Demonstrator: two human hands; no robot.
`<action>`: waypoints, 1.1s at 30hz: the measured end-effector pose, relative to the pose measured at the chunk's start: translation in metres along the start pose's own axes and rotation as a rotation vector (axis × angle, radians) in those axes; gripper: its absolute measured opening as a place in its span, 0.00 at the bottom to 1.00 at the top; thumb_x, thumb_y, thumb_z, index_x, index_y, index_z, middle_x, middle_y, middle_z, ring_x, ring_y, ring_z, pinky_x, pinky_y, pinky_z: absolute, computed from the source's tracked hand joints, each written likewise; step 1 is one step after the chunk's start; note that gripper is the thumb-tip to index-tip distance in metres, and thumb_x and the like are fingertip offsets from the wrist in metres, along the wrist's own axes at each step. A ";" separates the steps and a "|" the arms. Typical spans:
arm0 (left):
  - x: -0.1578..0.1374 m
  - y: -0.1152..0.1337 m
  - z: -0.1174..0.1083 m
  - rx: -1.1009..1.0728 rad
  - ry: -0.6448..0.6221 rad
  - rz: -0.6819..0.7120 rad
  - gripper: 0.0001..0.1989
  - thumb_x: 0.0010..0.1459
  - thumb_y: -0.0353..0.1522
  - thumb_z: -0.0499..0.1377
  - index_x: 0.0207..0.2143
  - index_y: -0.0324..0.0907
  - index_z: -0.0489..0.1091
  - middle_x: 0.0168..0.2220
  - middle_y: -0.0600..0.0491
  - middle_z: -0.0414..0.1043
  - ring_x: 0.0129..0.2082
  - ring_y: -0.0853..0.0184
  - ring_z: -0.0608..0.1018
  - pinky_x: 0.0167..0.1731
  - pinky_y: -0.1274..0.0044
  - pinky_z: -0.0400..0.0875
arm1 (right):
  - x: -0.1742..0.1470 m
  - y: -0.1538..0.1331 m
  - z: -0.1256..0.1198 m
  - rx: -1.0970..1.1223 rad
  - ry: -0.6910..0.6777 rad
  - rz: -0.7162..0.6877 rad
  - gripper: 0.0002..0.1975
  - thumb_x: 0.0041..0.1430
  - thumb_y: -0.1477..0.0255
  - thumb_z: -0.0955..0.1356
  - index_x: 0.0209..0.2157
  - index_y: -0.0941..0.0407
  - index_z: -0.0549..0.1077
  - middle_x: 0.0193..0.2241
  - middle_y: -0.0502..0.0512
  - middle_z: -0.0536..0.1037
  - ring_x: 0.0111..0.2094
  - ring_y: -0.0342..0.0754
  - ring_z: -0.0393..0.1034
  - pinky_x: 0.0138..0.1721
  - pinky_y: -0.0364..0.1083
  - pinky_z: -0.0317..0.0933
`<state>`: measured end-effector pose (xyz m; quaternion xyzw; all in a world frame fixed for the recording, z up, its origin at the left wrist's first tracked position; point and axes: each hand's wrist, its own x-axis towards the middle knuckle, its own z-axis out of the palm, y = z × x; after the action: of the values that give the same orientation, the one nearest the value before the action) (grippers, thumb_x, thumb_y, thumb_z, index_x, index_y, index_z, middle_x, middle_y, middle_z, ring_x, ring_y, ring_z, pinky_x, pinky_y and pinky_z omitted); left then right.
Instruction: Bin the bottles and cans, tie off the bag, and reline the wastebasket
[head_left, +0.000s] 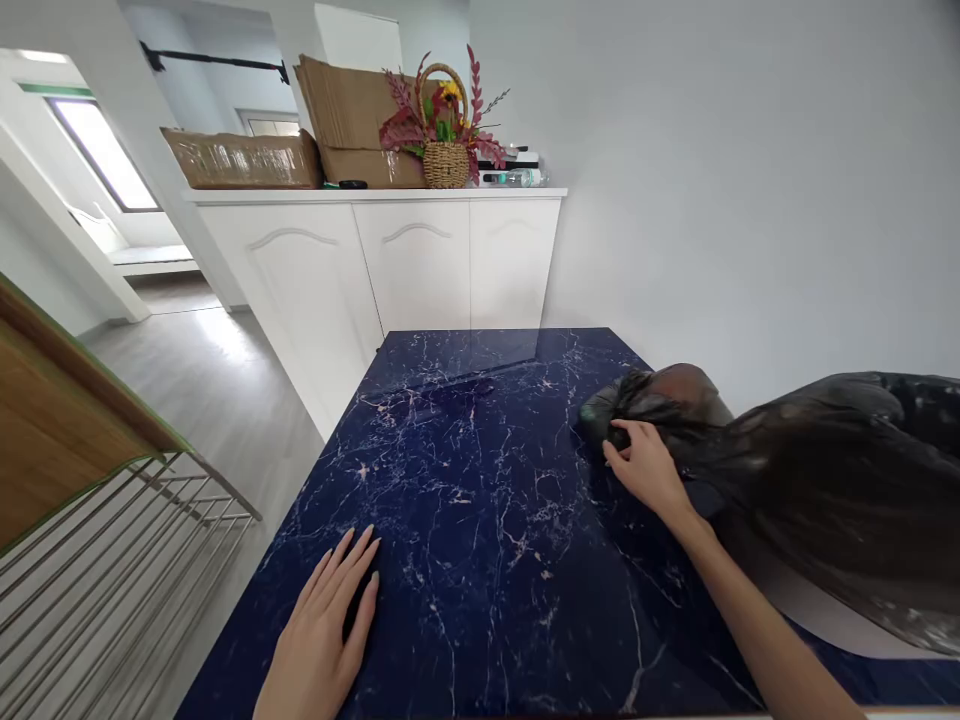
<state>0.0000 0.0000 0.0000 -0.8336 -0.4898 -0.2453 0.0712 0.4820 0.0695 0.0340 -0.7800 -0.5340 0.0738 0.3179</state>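
Observation:
My left hand [322, 630] lies flat on the dark blue marbled table [465, 520], fingers stretched out, nothing in it. On the right, my right hand [649, 468] has its thumb and fingers curled on the near end of a black plastic bag [832, 480]. This end is bunched into a rounded lump, and a brownish shape shows through the thin plastic. From there the bag spreads toward the right edge of the view, partly over a pale surface. What it contains cannot be made out.
A white cabinet [300, 260] stands beyond the table, bearing cardboard boxes [244, 160], a wicker flower basket [446, 165] and a clear bottle [521, 178]. At left are a metal rack [187, 520] and a brown panel [67, 410]. A grey wall [735, 200] borders the right.

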 end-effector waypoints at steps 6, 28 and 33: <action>0.011 0.011 -0.004 -0.047 0.024 0.025 0.24 0.74 0.39 0.56 0.70 0.53 0.65 0.67 0.52 0.72 0.69 0.51 0.72 0.66 0.54 0.72 | -0.053 -0.065 0.010 0.194 -0.181 -0.264 0.19 0.70 0.65 0.63 0.57 0.56 0.73 0.58 0.63 0.74 0.33 0.45 0.81 0.42 0.48 0.74; 0.102 0.104 -0.010 -0.313 0.080 0.088 0.03 0.67 0.28 0.59 0.41 0.46 0.70 0.45 0.49 0.78 0.47 0.57 0.80 0.47 0.66 0.74 | -0.111 -0.140 -0.039 -0.439 -0.361 -0.577 0.05 0.66 0.74 0.73 0.43 0.52 0.75 0.34 0.52 0.85 0.30 0.53 0.82 0.24 0.44 0.49; 0.097 0.074 -0.016 -0.277 0.201 -0.052 0.01 0.68 0.31 0.58 0.41 0.46 0.70 0.45 0.50 0.78 0.48 0.57 0.80 0.50 0.66 0.72 | -0.101 -0.119 -0.051 -0.215 -0.229 -0.596 0.03 0.69 0.69 0.70 0.38 0.50 0.73 0.33 0.49 0.83 0.26 0.49 0.78 0.23 0.44 0.49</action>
<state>0.0968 0.0328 0.0693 -0.7937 -0.4632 -0.3944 -0.0023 0.3694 -0.0138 0.1192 -0.6052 -0.7756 0.0080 0.1791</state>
